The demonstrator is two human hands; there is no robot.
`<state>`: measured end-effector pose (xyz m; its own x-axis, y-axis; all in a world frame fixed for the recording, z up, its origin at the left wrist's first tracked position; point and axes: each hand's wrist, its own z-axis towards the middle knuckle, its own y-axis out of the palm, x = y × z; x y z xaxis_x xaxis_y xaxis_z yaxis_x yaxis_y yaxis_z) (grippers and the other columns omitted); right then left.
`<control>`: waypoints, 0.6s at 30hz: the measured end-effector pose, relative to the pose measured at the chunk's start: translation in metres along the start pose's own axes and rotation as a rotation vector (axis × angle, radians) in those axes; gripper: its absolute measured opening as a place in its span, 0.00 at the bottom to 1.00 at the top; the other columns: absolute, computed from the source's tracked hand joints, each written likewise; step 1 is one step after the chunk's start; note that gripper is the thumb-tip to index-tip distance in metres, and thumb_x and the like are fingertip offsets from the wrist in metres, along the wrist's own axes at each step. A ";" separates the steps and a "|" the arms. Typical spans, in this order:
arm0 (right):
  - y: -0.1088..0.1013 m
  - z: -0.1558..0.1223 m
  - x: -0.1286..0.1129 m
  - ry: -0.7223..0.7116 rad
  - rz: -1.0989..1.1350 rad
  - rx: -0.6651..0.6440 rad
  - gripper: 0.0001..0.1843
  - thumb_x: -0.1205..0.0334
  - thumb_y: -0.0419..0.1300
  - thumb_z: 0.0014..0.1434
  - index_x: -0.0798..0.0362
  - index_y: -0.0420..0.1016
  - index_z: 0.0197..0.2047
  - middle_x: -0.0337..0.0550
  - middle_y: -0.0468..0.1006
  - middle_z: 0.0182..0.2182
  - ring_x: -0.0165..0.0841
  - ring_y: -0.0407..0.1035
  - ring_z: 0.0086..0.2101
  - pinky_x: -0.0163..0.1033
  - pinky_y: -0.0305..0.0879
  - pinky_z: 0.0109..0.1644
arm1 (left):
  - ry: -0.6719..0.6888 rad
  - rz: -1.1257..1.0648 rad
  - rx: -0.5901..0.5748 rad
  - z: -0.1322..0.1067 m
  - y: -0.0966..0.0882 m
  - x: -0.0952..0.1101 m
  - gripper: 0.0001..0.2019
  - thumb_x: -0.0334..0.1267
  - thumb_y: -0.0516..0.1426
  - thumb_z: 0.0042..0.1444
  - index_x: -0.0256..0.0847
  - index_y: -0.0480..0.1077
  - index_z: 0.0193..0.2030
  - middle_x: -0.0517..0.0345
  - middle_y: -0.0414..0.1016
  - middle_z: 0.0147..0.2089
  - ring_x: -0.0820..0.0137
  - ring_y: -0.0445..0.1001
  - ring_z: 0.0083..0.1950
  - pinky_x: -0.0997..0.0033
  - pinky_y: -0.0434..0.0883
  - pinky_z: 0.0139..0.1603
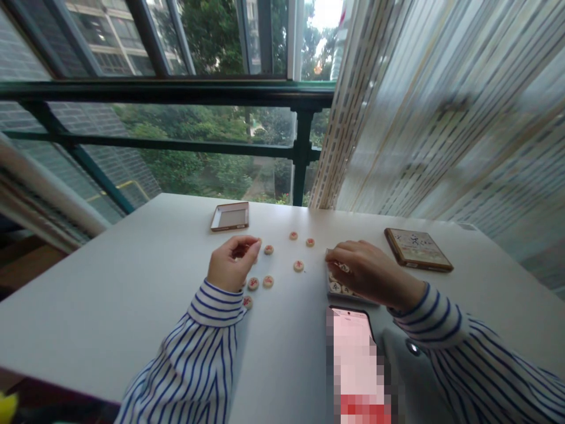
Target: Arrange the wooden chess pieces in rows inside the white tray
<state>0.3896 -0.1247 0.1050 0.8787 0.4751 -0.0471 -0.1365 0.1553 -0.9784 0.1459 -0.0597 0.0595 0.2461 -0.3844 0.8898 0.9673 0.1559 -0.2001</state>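
Thumb and forefinger of my left hand (235, 262) are pinched together over the left group of round red-marked Chinese chess pieces (253, 283); a pale edge, seemingly of one more piece, shows at the fingertips. Beside that hand lies another piece (269, 249). Between my hands sit a few more, among them a red-marked piece (299, 266). My right hand (375, 271) is closed, palm down, over a tray of dark-marked pieces (335, 287) and hides most of it. Its fingertips are at the tray's far left corner, and what they hold is hidden.
An open, shallow box lid (230, 217) lies at the back left of the white table (132, 282). A closed brown box (418, 249) is at the right. Near the front lies a phone (355, 359), partly blurred out. Window railing and a curtain (397, 118) stand behind.
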 end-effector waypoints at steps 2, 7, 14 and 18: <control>0.001 0.005 -0.005 -0.015 -0.009 -0.019 0.09 0.65 0.49 0.58 0.55 0.70 0.36 0.44 0.73 0.31 0.31 0.65 0.33 0.37 0.53 0.37 | -0.027 0.016 -0.004 0.002 -0.010 -0.007 0.11 0.41 0.60 0.44 0.36 0.71 0.31 0.58 0.73 0.25 0.73 0.72 0.26 0.75 0.70 0.26; 0.006 0.018 -0.015 -0.054 -0.001 -0.083 0.10 0.65 0.49 0.58 0.55 0.71 0.38 0.45 0.73 0.32 0.31 0.65 0.33 0.37 0.53 0.37 | 0.046 0.121 -0.058 0.002 -0.026 -0.024 0.12 0.43 0.59 0.44 0.38 0.73 0.33 0.55 0.76 0.31 0.71 0.73 0.30 0.72 0.72 0.33; 0.016 0.032 -0.026 -0.095 0.038 -0.118 0.11 0.66 0.49 0.58 0.54 0.71 0.39 0.45 0.73 0.33 0.31 0.65 0.35 0.37 0.54 0.39 | 0.165 0.269 -0.203 0.000 -0.034 -0.044 0.10 0.40 0.57 0.48 0.39 0.73 0.35 0.55 0.77 0.34 0.70 0.74 0.35 0.70 0.71 0.37; 0.022 0.040 -0.033 -0.112 0.035 -0.136 0.10 0.66 0.49 0.57 0.55 0.72 0.36 0.45 0.73 0.32 0.31 0.65 0.34 0.37 0.54 0.39 | 0.243 0.277 -0.304 -0.002 -0.036 -0.053 0.09 0.37 0.57 0.47 0.40 0.72 0.36 0.54 0.77 0.37 0.68 0.74 0.39 0.67 0.70 0.43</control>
<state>0.3397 -0.1024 0.0932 0.8170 0.5728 -0.0662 -0.0963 0.0224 -0.9951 0.0977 -0.0467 0.0185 0.4692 -0.5731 0.6719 0.8287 0.0229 -0.5592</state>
